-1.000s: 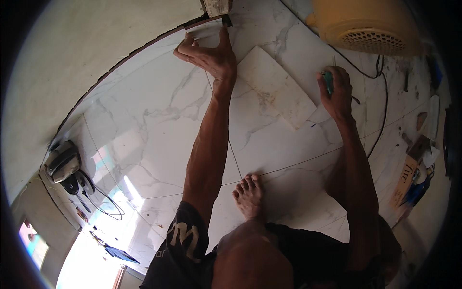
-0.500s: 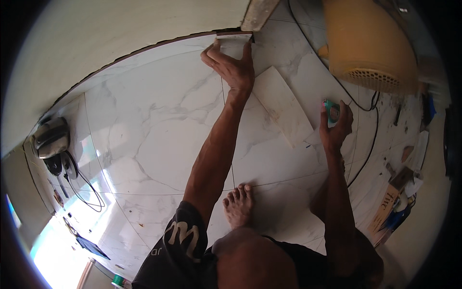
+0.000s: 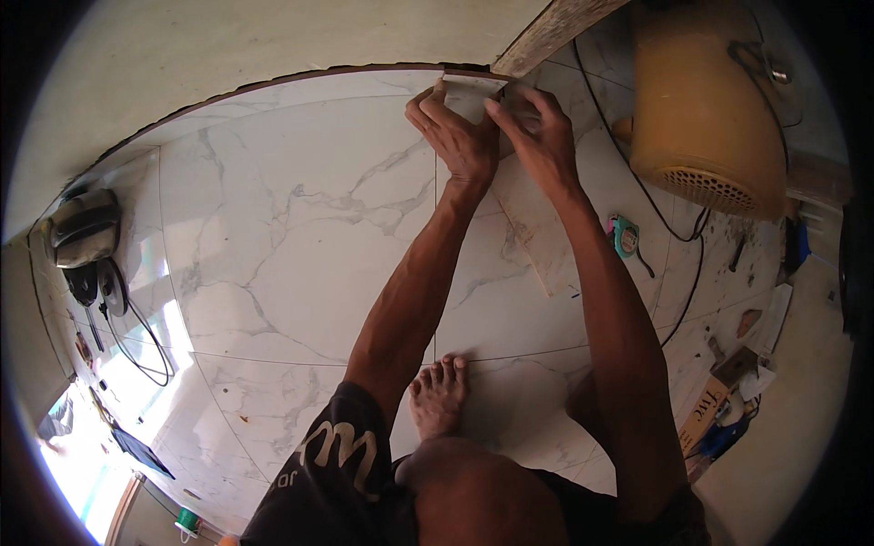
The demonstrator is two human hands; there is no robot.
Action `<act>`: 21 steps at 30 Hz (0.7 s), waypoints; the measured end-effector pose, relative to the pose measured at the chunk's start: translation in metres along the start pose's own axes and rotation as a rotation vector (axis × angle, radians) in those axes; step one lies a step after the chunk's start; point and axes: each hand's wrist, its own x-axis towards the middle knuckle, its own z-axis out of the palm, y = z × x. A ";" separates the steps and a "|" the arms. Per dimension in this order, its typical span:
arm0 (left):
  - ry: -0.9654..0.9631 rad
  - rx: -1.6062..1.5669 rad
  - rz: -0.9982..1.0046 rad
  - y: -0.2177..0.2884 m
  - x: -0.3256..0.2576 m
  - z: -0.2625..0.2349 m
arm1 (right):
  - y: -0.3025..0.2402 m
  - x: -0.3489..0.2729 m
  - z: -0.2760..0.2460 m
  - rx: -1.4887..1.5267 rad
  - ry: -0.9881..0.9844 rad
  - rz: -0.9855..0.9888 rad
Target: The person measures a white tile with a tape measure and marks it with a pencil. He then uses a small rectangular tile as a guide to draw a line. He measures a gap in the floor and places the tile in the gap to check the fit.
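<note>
A small white marble-look tile piece (image 3: pixel 475 91) lies against the base of the wall, at the corner by a wooden door frame (image 3: pixel 555 27). My left hand (image 3: pixel 455 136) grips its left side with fingers curled over the edge. My right hand (image 3: pixel 539 136) holds its right side, fingers spread on top. Both hands are close together, thumbs nearly touching. A loose rectangular tile offcut (image 3: pixel 533 241) lies flat on the floor just below my right wrist. A teal tape measure (image 3: pixel 625 235) rests on the floor to the right of my right forearm.
White marble floor tiles (image 3: pixel 291 237) cover the floor. A yellow drum-shaped machine (image 3: pixel 701 109) with a black cable (image 3: pixel 678 300) stands at the upper right. An angle grinder (image 3: pixel 86 241) and cords lie at the left. Boxes and scraps (image 3: pixel 719 400) sit at the right. My bare foot (image 3: pixel 437 400) is below.
My right hand has left the teal tape measure on the floor and moved up to the tile piece by the wall, joining my left hand.
</note>
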 end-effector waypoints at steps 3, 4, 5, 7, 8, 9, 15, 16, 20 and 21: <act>0.004 0.029 0.029 -0.005 0.000 -0.001 | 0.008 0.016 0.015 0.135 -0.090 0.033; 0.002 0.047 0.039 -0.007 0.000 -0.002 | 0.009 0.019 0.018 0.153 -0.100 0.033; 0.003 0.019 0.007 -0.004 0.001 -0.003 | 0.011 0.020 0.019 0.169 -0.107 0.035; 0.008 -0.036 -0.057 0.002 0.002 -0.004 | 0.017 0.026 0.023 0.120 -0.067 -0.047; -0.023 -0.052 -0.057 0.006 0.003 -0.008 | 0.020 0.027 0.024 0.098 -0.046 -0.088; -0.055 -0.064 -0.057 0.007 0.001 -0.016 | 0.020 0.027 0.024 0.098 -0.047 -0.082; -0.136 -0.141 -0.068 -0.013 -0.001 -0.078 | 0.027 0.033 0.027 0.038 -0.008 -0.131; -0.152 -0.119 -0.056 -0.014 0.002 -0.085 | 0.031 0.035 0.027 0.037 -0.003 -0.152; -0.220 -0.018 -0.037 -0.021 0.023 -0.092 | 0.033 0.033 0.027 -0.001 -0.021 -0.098; -0.213 -0.016 -0.030 -0.023 0.024 -0.091 | 0.032 0.033 0.028 0.008 -0.009 -0.149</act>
